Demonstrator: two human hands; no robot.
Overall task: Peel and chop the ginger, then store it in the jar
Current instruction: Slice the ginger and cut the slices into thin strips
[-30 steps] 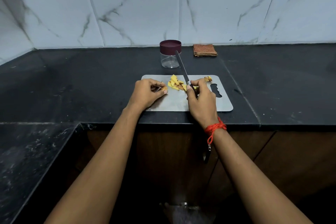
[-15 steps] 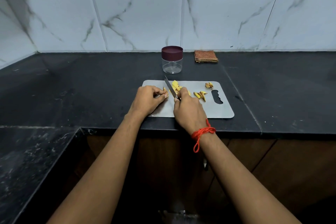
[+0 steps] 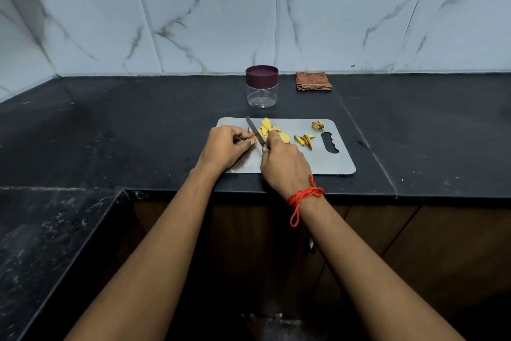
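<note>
**Knife on the ginger, jar capped behind the board**

Take the cutting board (image 3: 326,161) as your landmark; it lies flat on the black counter (image 3: 138,133), with its handle slot at the right end.

Your left hand (image 3: 224,148) rests on the board's left part, fingers curled down, its grip pinched on a small ginger piece (image 3: 251,134) that only just shows past the fingertips. Your right hand (image 3: 284,167) sits just beside it at the board's near-middle, its grip clenched on the handle of the knife (image 3: 255,131); the handle itself is hidden inside your fist. The blade slants away toward the board's far-left edge and its edge meets the ginger piece right next to your left fingertips. A red thread (image 3: 302,197) is tied round your right wrist, over the counter's front edge.

Just right of the blade, on the board's far-middle, lies a heap of yellow ginger slices (image 3: 268,127), partly covered by your right knuckles. Farther right, near the slot, lie a few brownish peel strips (image 3: 305,140), and at the board's far-right corner a small knobbly scrap (image 3: 318,125).

Behind the board's far edge, a little apart from it, stands the clear jar (image 3: 261,94) upright, its dark maroon lid (image 3: 261,75) on. The glass looks empty. To the jar's right, also behind the board and close to the tiled wall (image 3: 207,22), lies a folded brown cloth (image 3: 313,81).
</note>
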